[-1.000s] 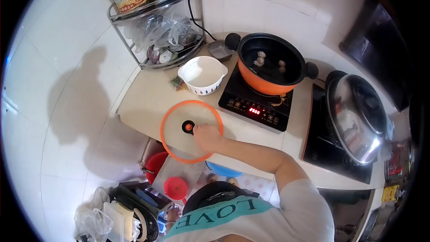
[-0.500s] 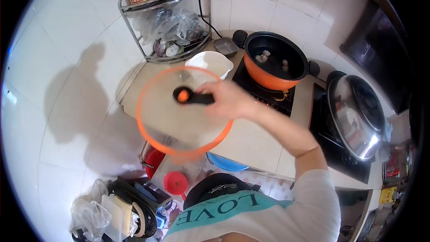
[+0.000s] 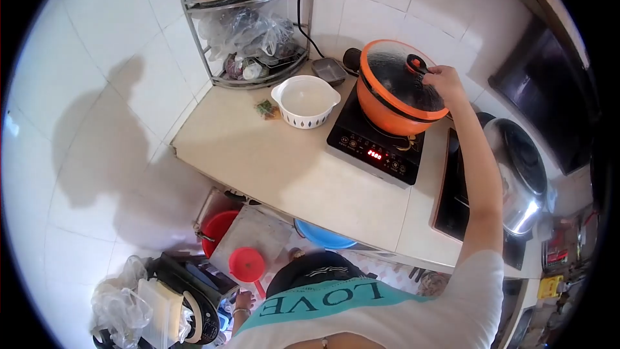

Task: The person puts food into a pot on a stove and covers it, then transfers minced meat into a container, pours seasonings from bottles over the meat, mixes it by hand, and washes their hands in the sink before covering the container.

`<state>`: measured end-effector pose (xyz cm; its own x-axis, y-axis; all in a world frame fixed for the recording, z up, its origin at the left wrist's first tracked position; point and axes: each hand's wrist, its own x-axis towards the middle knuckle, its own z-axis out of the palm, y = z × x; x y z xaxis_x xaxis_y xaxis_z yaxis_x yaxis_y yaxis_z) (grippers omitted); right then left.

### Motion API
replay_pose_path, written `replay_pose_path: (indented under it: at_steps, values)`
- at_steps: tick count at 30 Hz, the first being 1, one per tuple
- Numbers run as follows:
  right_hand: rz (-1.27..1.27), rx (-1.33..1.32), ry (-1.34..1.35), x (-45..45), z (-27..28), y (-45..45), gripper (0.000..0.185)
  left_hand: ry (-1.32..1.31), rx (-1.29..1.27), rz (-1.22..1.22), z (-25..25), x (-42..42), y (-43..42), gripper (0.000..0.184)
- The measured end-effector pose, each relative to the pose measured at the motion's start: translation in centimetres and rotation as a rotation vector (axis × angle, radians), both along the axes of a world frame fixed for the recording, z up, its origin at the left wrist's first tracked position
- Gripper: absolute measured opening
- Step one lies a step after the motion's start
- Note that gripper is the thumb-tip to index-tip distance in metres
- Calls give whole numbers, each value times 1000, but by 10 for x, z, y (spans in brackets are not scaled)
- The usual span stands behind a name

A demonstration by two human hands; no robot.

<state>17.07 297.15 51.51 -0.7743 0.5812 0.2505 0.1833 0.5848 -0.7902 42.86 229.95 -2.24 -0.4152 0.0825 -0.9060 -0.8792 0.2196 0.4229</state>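
Observation:
My right hand (image 3: 444, 83) is closed on the black knob-handle of a glass lid (image 3: 395, 68) with an orange rim. The lid covers the orange pot (image 3: 392, 108), and the pot's black inner rim shows below its front edge; whether it sits fully flat I cannot tell. Under the pot is a black induction cooker (image 3: 368, 148) with a lit red display. Down at my side hangs my left hand (image 3: 243, 302), small in view, a bracelet at the wrist, fingers loosely apart and nothing seen in them. A white casserole dish (image 3: 305, 118) stands left of the cooker.
Beside the dish lies a small packet (image 3: 266, 110). A metal corner rack (image 3: 258, 77) with bags and jars stands against the wall. Right of the pot is a large domed steel lid (image 3: 513, 174) on a second hob. Below the counter are a red dipper (image 3: 247, 264) and a blue basin (image 3: 325, 235).
My right hand has carried the glass lid from over the counter on the left to the top of the pot. My left hand has come into view at the lower left.

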Motion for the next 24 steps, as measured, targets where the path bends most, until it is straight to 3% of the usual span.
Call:
replay_pose_path:
  at_steps: [1, 2, 5, 11, 15, 17, 18, 21, 23, 24]
  values:
    - [-33, -13, -35, 0, 0, 2, 30, -37, -7, -46, -5, 2, -1, 17]
    - [-66, -26, -70, 0, -1, 3, 26, -96, -129, 120, 21, 3, 10, 18]
    - [-111, -60, -130, -3, -7, 6, 19, -80, 8, 5, -11, 13, -10, 18]
    - [-161, 37, -137, -18, -31, 11, 20, -234, 329, 303, -25, -6, -24, 14]
    - [-135, -2, -100, -30, -48, 28, 21, 208, -66, -99, 57, -37, 9, 16]
    - [-113, -11, -117, -31, -45, 20, 21, 289, -137, -173, 92, -51, 24, 17]
    - [-113, -7, -146, -28, -40, 19, 21, 377, -72, -297, 59, -51, 7, 17]
    - [-116, 155, -180, -19, -34, 6, 29, 161, 74, 25, 31, -61, 3, 17]
    - [-175, 133, -223, -17, -33, 5, 38, 369, 28, -365, 27, -66, -2, 16]
    - [-183, 309, -157, -14, -41, 17, 42, 220, -98, -269, 23, -68, 2, 13]
